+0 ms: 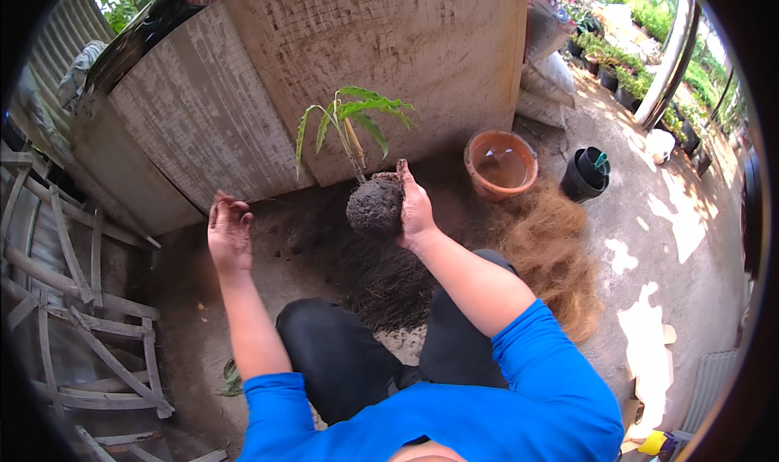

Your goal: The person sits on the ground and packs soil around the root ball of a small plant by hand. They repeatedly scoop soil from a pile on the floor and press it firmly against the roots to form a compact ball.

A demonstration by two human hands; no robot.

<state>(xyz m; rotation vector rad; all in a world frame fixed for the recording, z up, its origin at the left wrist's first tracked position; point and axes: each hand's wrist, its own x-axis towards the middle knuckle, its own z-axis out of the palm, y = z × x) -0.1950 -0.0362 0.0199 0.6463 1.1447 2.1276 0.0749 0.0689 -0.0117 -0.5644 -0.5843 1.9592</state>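
Note:
My right hand [416, 209] holds a round, dark ball of soil [375, 206] from its right side, thumb pointing up. From the ball's top rises a young plant [365, 106] with long, wavy-edged green leaves and a pale, dry stub beside its stem. Off to the left, my left hand [231, 225] is raised with soil-stained fingers apart and slightly curled, holding nothing. Loose dark soil [383, 285] lies on the ground beneath the ball, partly hidden by my right forearm and knees.
A clay pot of water [500, 164], nested black plastic pots [585, 175] and brown coconut fibre [541, 243] lie to the right. Upright boards [389, 54] stand in front. A wooden lattice frame [97, 328] is at left. A detached leaf [231, 378] lies near my left elbow.

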